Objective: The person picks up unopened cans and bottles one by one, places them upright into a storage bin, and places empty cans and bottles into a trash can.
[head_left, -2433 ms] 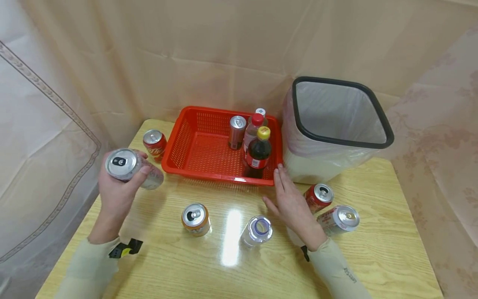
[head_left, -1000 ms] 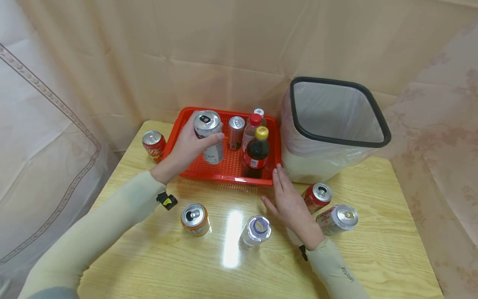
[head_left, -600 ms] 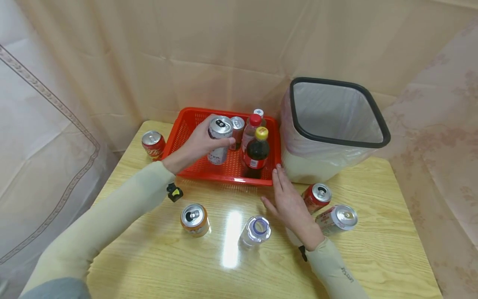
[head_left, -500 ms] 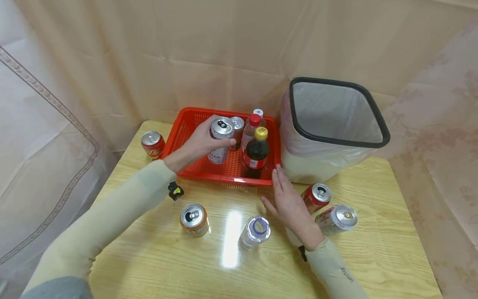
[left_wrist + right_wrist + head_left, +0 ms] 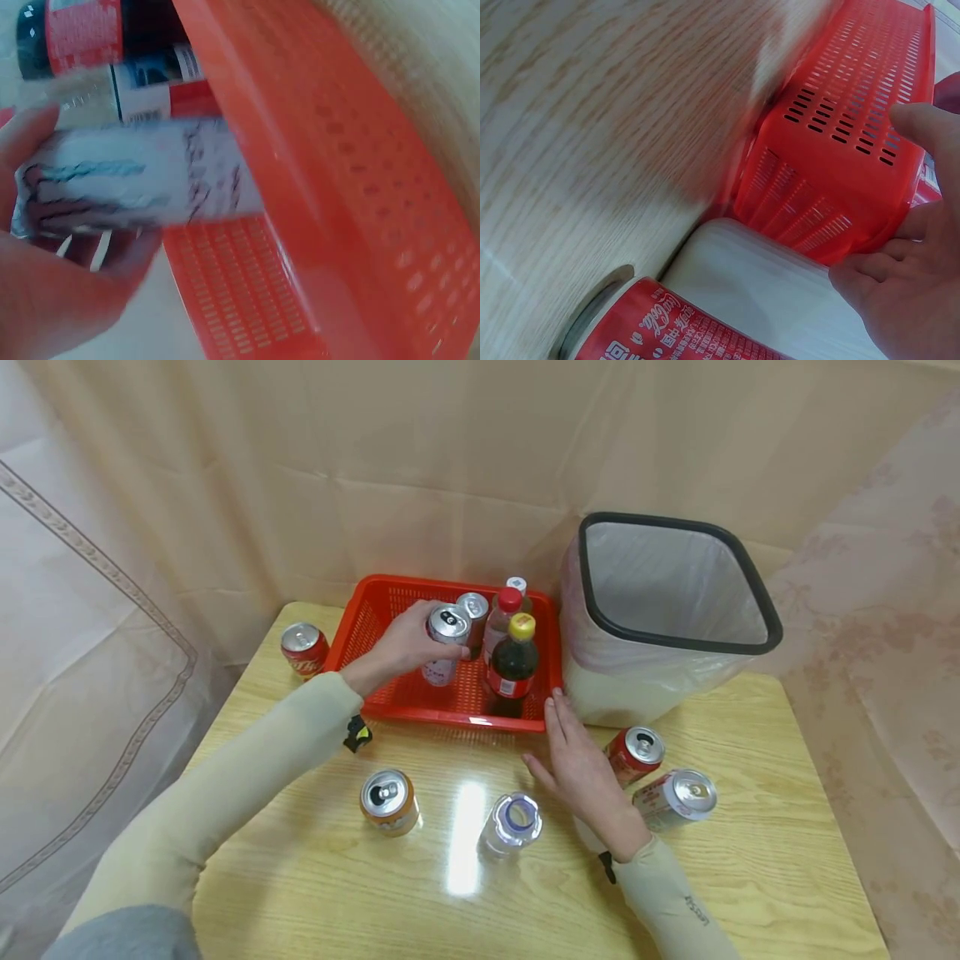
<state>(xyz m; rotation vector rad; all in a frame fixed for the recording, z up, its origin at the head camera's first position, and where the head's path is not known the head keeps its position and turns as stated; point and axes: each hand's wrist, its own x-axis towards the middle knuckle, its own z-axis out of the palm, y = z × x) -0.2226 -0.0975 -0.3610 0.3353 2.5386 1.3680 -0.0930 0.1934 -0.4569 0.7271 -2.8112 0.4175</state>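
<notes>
My left hand grips a tall white can upright inside the red plastic basket. In the left wrist view, the white can shows dark lettering and claw-like marks, with fingers and thumb around its top end. To its right in the basket stand a smaller can, a red-capped bottle, a white-capped bottle and a yellow-capped cola bottle. At the basket's front right corner, my right hand rests with straight fingers against the rim; its thumb lies near the perforated wall.
A lined bin with a black rim stands right of the basket. A red can and a pale can stand beside my right wrist. Nearer are an orange can and a clear uncapped bottle. Another red can stands left.
My left hand has carried the white can from left of the basket into it, then rightward and lower beside the smaller can. My right hand has stayed at the basket corner.
</notes>
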